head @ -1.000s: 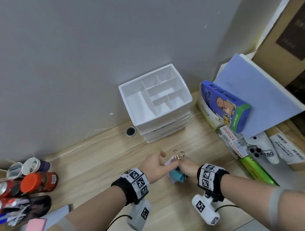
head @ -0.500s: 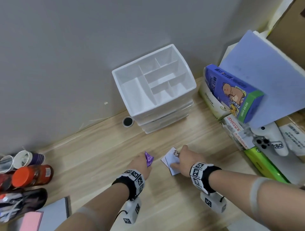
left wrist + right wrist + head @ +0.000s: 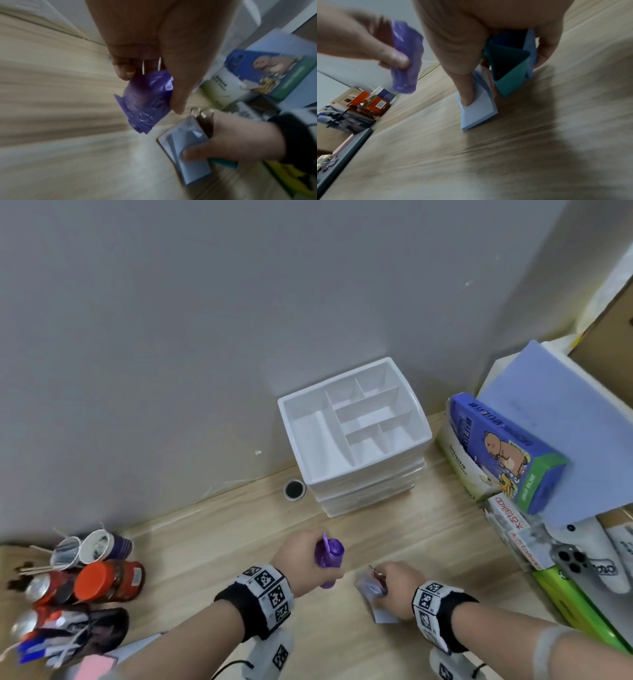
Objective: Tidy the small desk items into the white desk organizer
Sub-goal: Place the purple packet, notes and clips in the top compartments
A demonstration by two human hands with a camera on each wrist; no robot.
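Gripping one purple clip, left hand; right hand fingers grasp one blue notepad.

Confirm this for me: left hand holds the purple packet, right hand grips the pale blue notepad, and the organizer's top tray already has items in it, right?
Not quite. The head view shows the white desk organizer with empty top compartments. The rest stands: left hand holds the purple packet, right hand grips the pale blue notepad.

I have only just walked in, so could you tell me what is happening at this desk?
A person is tidying small items. The left hand grips a purple binder clip above the wooden desk. The right hand pinches a pale blue sticky-note pad together with a teal binder clip at desk level. The white desk organizer looks empty on top.
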